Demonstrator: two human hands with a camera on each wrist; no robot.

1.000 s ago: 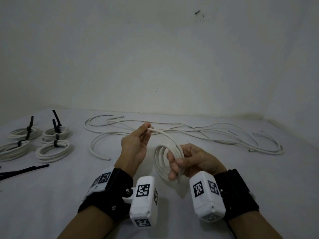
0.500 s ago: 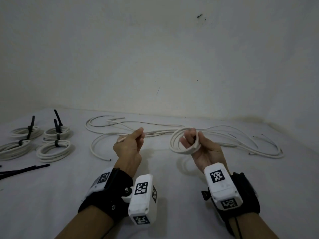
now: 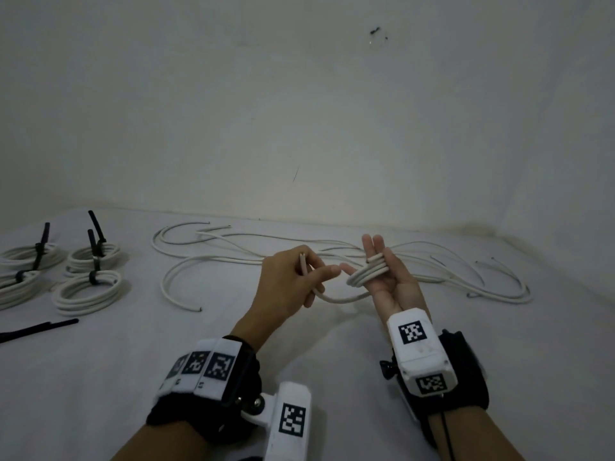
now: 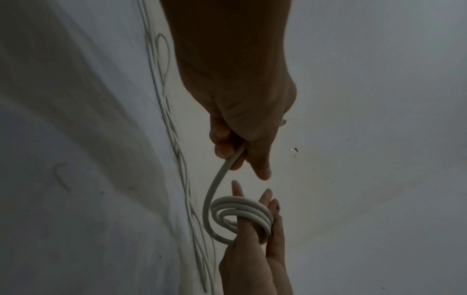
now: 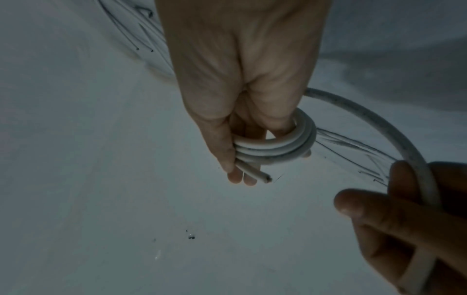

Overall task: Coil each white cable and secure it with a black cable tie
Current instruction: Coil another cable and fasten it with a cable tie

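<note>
A white cable is wound into a small coil round the straight fingers of my right hand, which is palm up above the white surface. In the right wrist view the thumb lies over the coil and pins its short end. The cable's free length sags left to my left hand, which pinches it near its tip. The left wrist view shows that length curving down from my curled left fingers to the coil.
Several coiled white cables with black ties lie at the far left. Loose black ties lie in front of them. Long loose white cables sprawl across the back, by the wall.
My right hand has turned palm up and straightened its fingers, with the coil now small and tight round them. My left hand has moved right, close to it, holding the cable's tail.
</note>
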